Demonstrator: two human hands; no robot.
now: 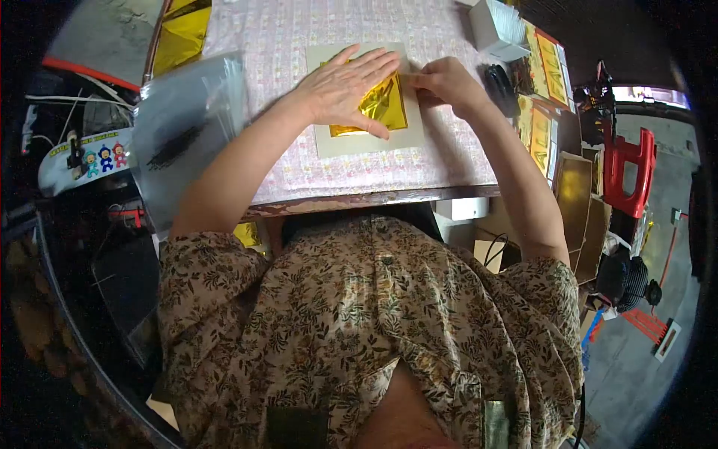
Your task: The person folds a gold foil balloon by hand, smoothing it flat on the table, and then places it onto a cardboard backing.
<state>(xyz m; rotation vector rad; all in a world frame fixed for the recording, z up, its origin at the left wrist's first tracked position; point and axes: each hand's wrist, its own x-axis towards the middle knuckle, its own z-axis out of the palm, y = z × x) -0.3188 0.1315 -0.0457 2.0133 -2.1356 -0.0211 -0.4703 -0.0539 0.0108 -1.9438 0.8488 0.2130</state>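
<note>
A shiny gold foil sheet lies on a larger pale grey card, which rests on the table's patterned cloth. My left hand is spread flat over the foil, covering its upper left part, with the thumb stretched along its lower edge. Just right of the foil, my right hand is closed, thumb and forefinger pinched together at the card's right side. Whatever sits in that pinch, if anything, is too small to make out. The foil's surface looks creased between the hands.
Clear plastic sleeves hang over the table's left edge. Gold foil lies at the back left corner. On the right are a white box of cards, a black object and printed yellow-red packs. A red plastic stool stands beyond.
</note>
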